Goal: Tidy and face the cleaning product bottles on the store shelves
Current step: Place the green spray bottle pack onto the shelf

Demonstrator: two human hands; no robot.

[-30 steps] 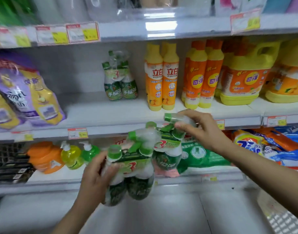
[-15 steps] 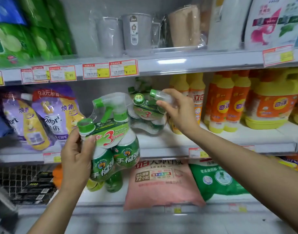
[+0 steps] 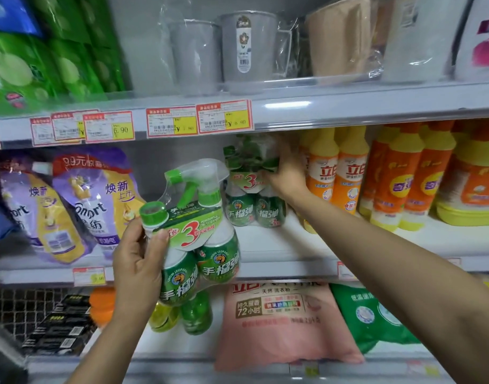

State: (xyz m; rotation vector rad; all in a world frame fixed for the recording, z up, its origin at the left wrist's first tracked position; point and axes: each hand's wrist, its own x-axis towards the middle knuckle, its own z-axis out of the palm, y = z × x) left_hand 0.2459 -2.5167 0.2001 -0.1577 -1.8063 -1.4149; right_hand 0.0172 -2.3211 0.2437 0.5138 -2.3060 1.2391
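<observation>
Mid-shelf [image 3: 279,245], right grip [image 3: 286,176] clutching shelved pack [image 3: 248,206], left grip [image 3: 138,261] clutching raised pack [image 3: 201,239]

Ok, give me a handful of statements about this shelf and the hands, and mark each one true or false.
1. The left hand grips a green spray pack in the air. True.
2. The right hand hangs empty. False: it holds a second pack on the middle shelf.
3. The second pack stands left of the yellow-capped bottles. True.
4. The purple pouches sit on the top shelf. False: they lean on the middle shelf, at the left.
</observation>
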